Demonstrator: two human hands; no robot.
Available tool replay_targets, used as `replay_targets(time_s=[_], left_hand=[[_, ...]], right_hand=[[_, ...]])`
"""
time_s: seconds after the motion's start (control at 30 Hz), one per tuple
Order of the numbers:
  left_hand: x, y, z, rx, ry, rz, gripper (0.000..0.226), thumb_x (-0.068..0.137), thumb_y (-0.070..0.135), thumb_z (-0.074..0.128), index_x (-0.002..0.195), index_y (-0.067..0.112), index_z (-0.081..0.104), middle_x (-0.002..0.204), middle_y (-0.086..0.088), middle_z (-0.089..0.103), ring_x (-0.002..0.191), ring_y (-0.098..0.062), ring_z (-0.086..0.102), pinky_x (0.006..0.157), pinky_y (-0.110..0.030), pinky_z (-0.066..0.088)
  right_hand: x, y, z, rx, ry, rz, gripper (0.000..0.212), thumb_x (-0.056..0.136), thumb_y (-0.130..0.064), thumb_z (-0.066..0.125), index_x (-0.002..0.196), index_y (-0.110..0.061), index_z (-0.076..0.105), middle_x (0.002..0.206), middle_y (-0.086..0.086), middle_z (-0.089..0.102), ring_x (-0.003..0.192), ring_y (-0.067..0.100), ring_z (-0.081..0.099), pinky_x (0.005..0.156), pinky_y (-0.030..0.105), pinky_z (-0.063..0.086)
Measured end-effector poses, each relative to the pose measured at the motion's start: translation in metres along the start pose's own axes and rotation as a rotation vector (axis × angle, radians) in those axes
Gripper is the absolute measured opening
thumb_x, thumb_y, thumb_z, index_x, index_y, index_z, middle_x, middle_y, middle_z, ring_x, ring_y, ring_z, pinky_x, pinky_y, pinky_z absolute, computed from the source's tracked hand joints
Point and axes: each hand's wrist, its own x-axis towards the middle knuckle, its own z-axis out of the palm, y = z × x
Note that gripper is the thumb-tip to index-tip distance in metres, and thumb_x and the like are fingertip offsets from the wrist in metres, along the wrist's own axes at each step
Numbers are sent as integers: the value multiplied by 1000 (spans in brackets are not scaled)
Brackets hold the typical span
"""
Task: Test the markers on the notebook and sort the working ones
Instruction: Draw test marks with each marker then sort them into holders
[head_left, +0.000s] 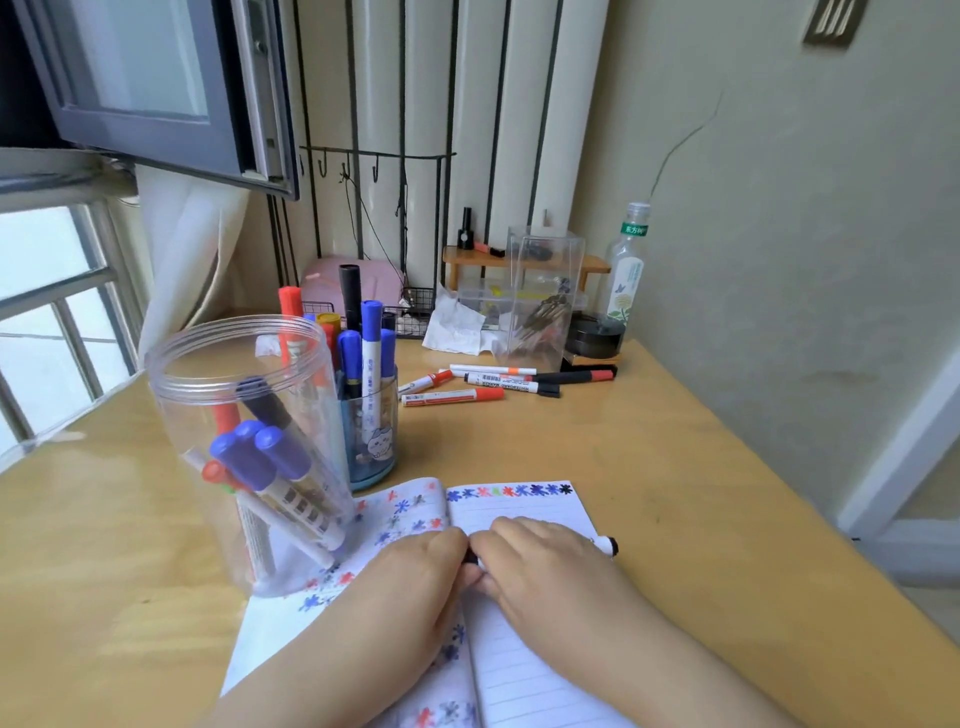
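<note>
White-barrelled marker lies across the open notebook — the right hand curls over its barrel, the left hand pinches its near end. Left of the notebook, a clear jar holds markers.

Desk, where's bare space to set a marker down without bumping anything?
The widest bare patch is right of the notebook, out to the desk edge. Another lies between the notebook and the loose markers. Left of the clear jar is bare too. Crowded: the back, and around the blue cup. Both hands cover the notebook's middle.
</note>
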Motion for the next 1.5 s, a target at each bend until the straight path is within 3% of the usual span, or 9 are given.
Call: replay_targets(time_s=[0.1, 0.2, 0.3, 0.4, 0.63, 0.8, 1.0, 1.2, 1.5], left_hand=[[1, 1, -5, 65, 12, 85, 34, 81, 50, 15, 73, 27, 38, 68, 9, 55, 59, -4, 48, 50, -13, 28], [-3, 9, -15, 78, -70, 66, 43, 77, 56, -4, 80, 30, 31, 73, 19, 38, 63, 3, 38, 68, -12, 34], [-1, 8, -20, -59, -47, 46, 34, 87, 53, 10, 81, 30, 34, 69, 20, 34, 62, 1, 38, 67, -12, 33], [-5, -3, -15, -65, 27, 23, 21, 86, 49, 17, 73, 38, 28, 66, 23, 33, 62, -3, 37, 57, -11, 32], [-8, 2, -12, 98, 129, -50, 9, 87, 27, 35, 84, 27, 44, 71, 12, 51, 61, -8, 53, 52, -17, 41], [-6, 4, -12, 59, 125, -26, 26, 85, 32, 33, 84, 22, 57, 78, 6, 54, 67, -13, 56, 55, -27, 49], [-8, 6, -13, 80, 98, -62, 28, 84, 35, 35, 81, 21, 59, 81, 6, 54, 66, -13, 57, 50, -25, 47], [-8, 2, -13, 108, 79, -50, 22, 80, 33, 37, 77, 22, 57, 76, 8, 58, 63, -15, 59, 45, -29, 49], [-9, 1, -5, 145, 26, 104, 25, 84, 35, 37, 80, 27, 61, 73, 13, 62, 59, -13, 55, 49, -20, 47]], right_hand=[[-4, 0, -9, -17, -57, -8, 25, 84, -39, 35, 68, -29, 52, 57, -12, 46, 46, 5, 47, 42, 22, 27], [-8, 4, -14, 58, -176, 51, 28, 87, -43, 34, 82, -32, 59, 59, -13, 52, 44, 8, 51, 42, 23, 23], [-1, 6, -23, 307, -321, 186, 39, 95, -46, 31, 123, -33, 55, 103, -13, 65, 87, 11, 63, 65, 24, 43], [-2, 16, -29, 511, -375, 387, 42, 99, -40, 38, 140, -33, 40, 138, -16, 46, 120, 1, 45, 94, 8, 32], [-9, 30, -39, 899, -231, 729, 40, 97, -16, 49, 126, -41, 41, 99, -16, 70, 87, 3, 63, 74, 12, 46], [17, 23, -53, 1378, 13, 936, 13, 95, -3, 50, 95, -9, 62, 83, 17, 72, 64, 12, 67, 58, 17, 52], [54, 21, -40, 1792, -41, 1013, 21, 93, 8, 44, 100, 0, 62, 76, 19, 68, 59, 14, 65, 56, 18, 54], [66, 9, 8, 1339, -14, 1011, 12, 89, -13, 60, 85, -13, 50, 47, 0, 54, 37, 10, 39, 40, 17, 34], [57, 12, 28, 938, 49, 863, 29, 84, -21, 65, 65, -15, 44, 51, -6, 46, 44, 5, 38, 44, 16, 31]])
